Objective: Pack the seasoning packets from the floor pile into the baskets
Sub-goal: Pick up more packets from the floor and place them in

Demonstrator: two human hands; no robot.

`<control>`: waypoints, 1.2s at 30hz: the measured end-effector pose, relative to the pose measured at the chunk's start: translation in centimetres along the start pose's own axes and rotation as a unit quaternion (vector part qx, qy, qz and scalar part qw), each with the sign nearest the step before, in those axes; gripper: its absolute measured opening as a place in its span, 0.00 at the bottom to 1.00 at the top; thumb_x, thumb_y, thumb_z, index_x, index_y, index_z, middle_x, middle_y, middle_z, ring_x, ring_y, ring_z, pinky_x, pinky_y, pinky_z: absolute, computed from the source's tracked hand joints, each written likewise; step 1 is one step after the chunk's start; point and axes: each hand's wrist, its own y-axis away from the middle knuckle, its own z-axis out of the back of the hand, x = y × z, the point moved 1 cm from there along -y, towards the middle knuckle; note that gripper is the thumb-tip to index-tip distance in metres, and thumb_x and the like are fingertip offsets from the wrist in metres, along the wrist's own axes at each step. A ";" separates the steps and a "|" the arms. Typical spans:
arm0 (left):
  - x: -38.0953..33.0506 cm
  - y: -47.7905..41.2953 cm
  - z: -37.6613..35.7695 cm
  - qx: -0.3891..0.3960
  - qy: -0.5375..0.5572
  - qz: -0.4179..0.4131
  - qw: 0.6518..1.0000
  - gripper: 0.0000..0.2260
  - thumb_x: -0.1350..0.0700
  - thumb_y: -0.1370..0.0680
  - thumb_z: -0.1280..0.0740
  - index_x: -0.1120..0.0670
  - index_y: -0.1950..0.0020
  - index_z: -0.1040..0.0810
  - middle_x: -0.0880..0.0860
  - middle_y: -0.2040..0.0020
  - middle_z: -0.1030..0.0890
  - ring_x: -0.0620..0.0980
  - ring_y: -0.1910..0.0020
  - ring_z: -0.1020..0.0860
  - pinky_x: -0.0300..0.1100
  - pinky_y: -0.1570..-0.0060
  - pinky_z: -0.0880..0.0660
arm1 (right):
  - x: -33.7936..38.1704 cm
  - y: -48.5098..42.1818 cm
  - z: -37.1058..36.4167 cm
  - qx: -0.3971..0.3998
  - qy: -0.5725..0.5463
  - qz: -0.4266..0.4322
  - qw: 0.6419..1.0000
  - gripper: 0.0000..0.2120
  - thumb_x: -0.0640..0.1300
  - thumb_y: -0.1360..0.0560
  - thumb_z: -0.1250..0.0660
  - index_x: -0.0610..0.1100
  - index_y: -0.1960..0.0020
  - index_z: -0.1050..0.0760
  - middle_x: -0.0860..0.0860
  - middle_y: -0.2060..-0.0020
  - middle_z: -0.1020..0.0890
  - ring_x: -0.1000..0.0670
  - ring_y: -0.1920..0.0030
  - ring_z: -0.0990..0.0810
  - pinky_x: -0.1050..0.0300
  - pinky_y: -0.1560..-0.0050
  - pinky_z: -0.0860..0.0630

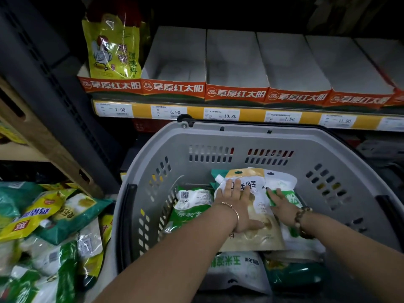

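Dim store; white display cartons (236,62) above yellow price strip (251,114); dark upright (54,84) left

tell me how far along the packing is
Done: several packets already lie in the grey basket, such as the barcoded green packet by its left wall. In hand: the left hand presses flat on a tan spouted pouch, and the right hand rests on a white and green packet beside it. Left: a big floor pile of packets waits at the left.
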 end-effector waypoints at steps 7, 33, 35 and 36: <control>-0.6 -0.7 -0.8 -0.008 0.010 0.014 1.000 0.48 0.29 0.29 0.42 0.50 0.24 0.66 0.55 0.26 0.71 0.58 0.28 0.71 0.58 0.29 0.64 | -0.8 -0.6 -0.9 -0.008 -0.047 -0.007 0.999 0.30 0.38 0.19 0.49 0.42 0.24 0.63 0.41 0.25 0.61 0.43 0.25 0.60 0.54 0.27 0.54; 9.2 16.1 7.1 -0.268 0.207 0.063 0.939 0.21 0.49 0.24 0.36 0.50 0.31 0.31 0.55 0.35 0.27 0.54 0.39 0.26 0.43 0.42 0.29 | 18.5 11.7 3.4 -0.196 0.026 0.209 0.958 0.25 0.43 0.20 0.43 0.49 0.25 0.44 0.45 0.28 0.35 0.46 0.33 0.31 0.58 0.40 0.33; 11.5 19.3 7.3 -0.322 0.219 0.081 0.917 0.23 0.49 0.25 0.35 0.49 0.31 0.31 0.54 0.34 0.27 0.53 0.38 0.27 0.42 0.41 0.30 | 21.6 13.1 2.9 -0.206 0.016 0.255 0.945 0.25 0.43 0.21 0.42 0.48 0.25 0.43 0.45 0.28 0.35 0.46 0.31 0.33 0.58 0.36 0.36; 12.7 20.9 7.2 -0.347 0.230 0.092 0.904 0.23 0.49 0.25 0.34 0.49 0.31 0.31 0.54 0.35 0.26 0.52 0.39 0.26 0.42 0.42 0.30 | 23.3 13.7 2.4 -0.207 0.016 0.278 0.938 0.25 0.42 0.21 0.42 0.47 0.25 0.42 0.45 0.29 0.34 0.46 0.31 0.33 0.58 0.35 0.37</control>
